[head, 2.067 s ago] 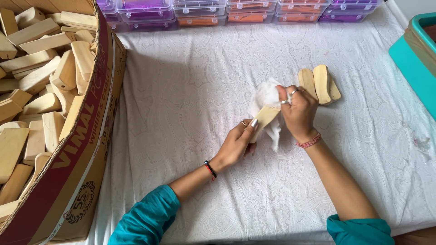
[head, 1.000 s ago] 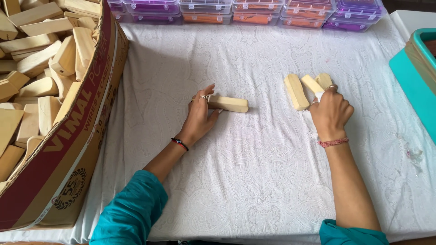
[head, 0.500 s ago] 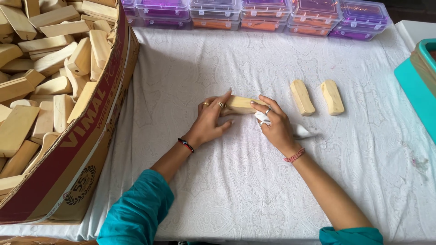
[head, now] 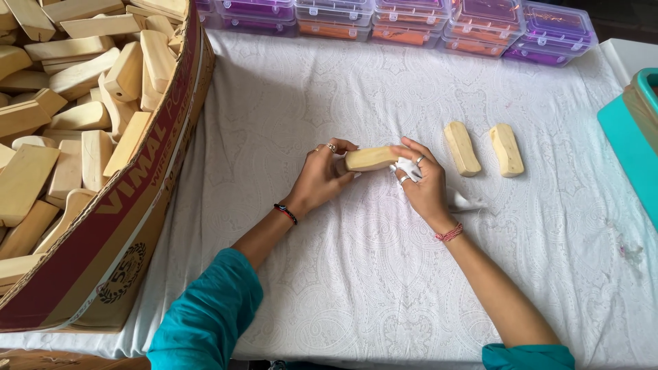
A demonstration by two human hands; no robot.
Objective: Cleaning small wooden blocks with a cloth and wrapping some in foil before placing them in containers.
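You see a pale tan wooden block, a white rag, a white paisley-patterned tablecloth, far purple-and-orange boxes, and a brown-and-maroon carton on the left.

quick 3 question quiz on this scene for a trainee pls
1. True or false: the left hand grips one end of the wooden block while the right hand touches the other end.
2. How many finished blocks lie apart on the white cloth, right of the hands?
A. one B. two C. four
3. Fill in: the right hand holds a small white ___.

Key: 1 true; 2 B; 3 rag. The cardboard box at left holds many more blocks.
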